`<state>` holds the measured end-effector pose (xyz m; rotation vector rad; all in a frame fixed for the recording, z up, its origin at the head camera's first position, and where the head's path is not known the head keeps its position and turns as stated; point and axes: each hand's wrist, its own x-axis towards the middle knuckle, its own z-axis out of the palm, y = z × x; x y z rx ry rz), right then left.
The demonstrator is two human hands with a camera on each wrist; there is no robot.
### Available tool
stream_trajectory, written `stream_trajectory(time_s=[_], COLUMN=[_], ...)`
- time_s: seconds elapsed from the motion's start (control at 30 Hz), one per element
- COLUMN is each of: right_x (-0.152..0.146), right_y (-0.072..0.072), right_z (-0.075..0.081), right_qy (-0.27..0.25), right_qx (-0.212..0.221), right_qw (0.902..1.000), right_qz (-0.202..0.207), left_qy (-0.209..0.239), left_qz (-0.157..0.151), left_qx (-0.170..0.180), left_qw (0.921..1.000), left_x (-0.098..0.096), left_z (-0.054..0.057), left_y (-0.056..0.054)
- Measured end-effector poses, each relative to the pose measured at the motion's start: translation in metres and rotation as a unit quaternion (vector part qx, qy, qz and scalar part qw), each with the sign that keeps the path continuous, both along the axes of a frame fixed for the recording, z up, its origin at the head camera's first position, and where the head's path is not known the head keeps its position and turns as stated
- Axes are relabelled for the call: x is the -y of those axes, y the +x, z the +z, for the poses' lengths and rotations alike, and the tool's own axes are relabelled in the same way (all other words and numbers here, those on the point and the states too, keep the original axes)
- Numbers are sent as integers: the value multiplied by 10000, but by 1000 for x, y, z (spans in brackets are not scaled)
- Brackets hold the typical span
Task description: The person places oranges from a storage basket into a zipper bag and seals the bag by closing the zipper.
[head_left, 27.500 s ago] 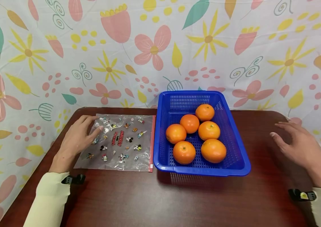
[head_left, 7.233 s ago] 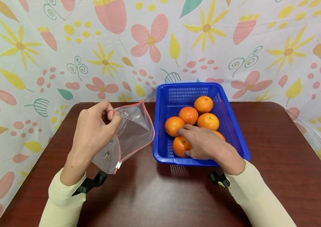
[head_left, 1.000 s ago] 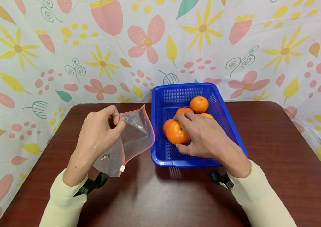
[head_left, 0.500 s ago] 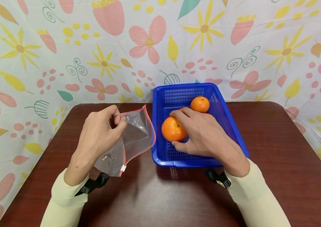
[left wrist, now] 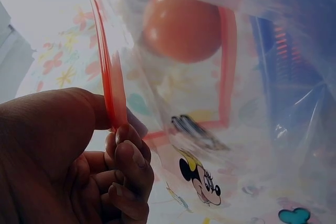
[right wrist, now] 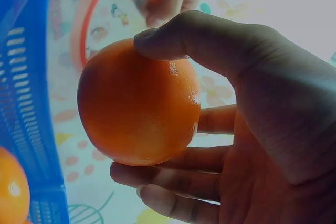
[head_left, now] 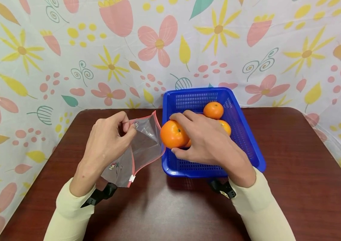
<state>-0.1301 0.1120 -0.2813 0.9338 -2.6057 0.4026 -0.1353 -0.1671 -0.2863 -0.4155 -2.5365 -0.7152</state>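
Note:
My right hand (head_left: 208, 140) grips an orange (head_left: 174, 134) between thumb and fingers, above the left rim of the blue basket (head_left: 215, 173). In the right wrist view the same orange (right wrist: 139, 103) fills the grasp, thumb on one side and fingers on the other. My left hand (head_left: 105, 145) pinches the red-edged rim of a clear zip bag (head_left: 146, 144), whose mouth gapes toward the basket. A cartoon print shows on the bag (left wrist: 202, 179) in the left wrist view, and the orange is seen past its film. A white slider (head_left: 132, 178) sits at the bag's near corner.
More oranges lie in the basket, one at the back (head_left: 213, 110) and one at the right (head_left: 224, 127); others are partly hidden under my right hand. The dark wooden table (head_left: 170, 214) meets a flower-printed cloth (head_left: 170, 50) behind.
Over the last second my right hand has carried the orange up and left, from inside the basket to its left rim beside the bag mouth. My left hand keeps its pinch on the bag.

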Motion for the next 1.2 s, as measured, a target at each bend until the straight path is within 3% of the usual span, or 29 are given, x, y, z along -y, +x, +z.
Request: stream_trajectory(time_s=[0.4,0.83,1.2], right_x=[25,46,66], right_y=[-1,-3,-4], right_z=[9,8,-2], right_qy=[-183,-388,7], right_qx=[266,509,414], right_qw=[9993,9970,9971], right_qz=[180,442,641], left_qy=[27,297,533], left_qz=[-50,-132,-180], left_qx=[56,56,212], left_qw=[10000,9995,9982], left_x=[-1,-3,-3], left_z=[1,0,0], left_y=[0,-2,0])
